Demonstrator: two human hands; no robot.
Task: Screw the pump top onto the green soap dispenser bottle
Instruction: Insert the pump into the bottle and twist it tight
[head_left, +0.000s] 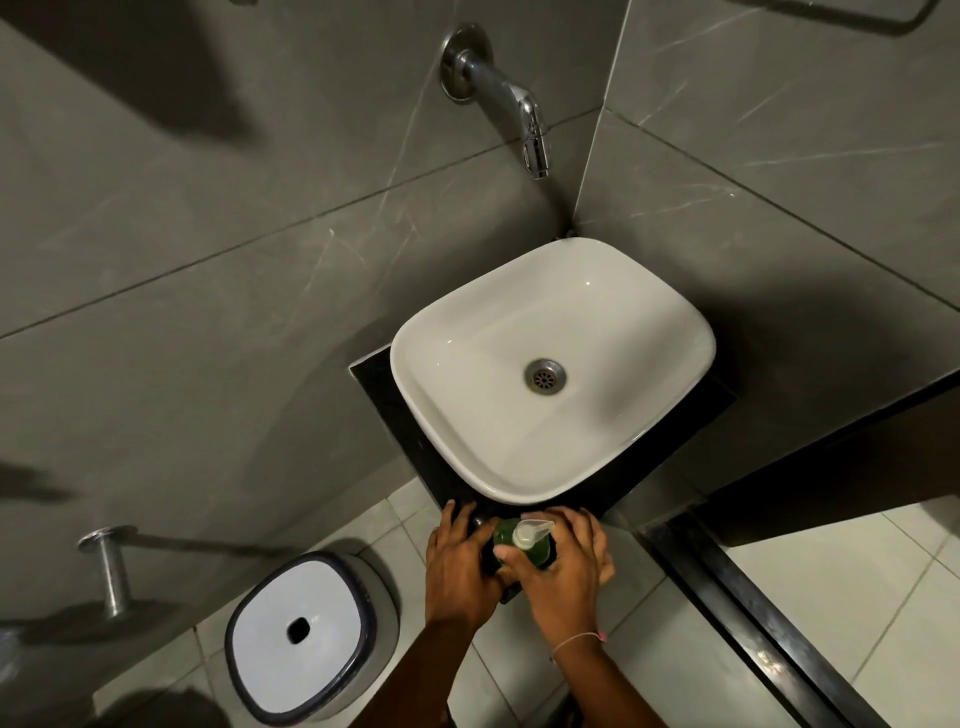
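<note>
The green soap dispenser bottle (524, 548) stands upright on the front corner of the black counter (384, 400), just before the white basin. A clear white pump top (530, 532) sits on its neck, nozzle pointing right. My left hand (460, 564) wraps the bottle's left side. My right hand (563, 571) curls around its right side, thumb across the front below the pump. Whether the pump's collar is threaded down is hidden by my fingers.
A white basin (613, 306) with a metal drain fills the counter, under a chrome wall tap (524, 117). A white-lidded bin (301, 636) stands on the tiled floor at lower left. A chrome wall fitting (111, 566) juts out at the left.
</note>
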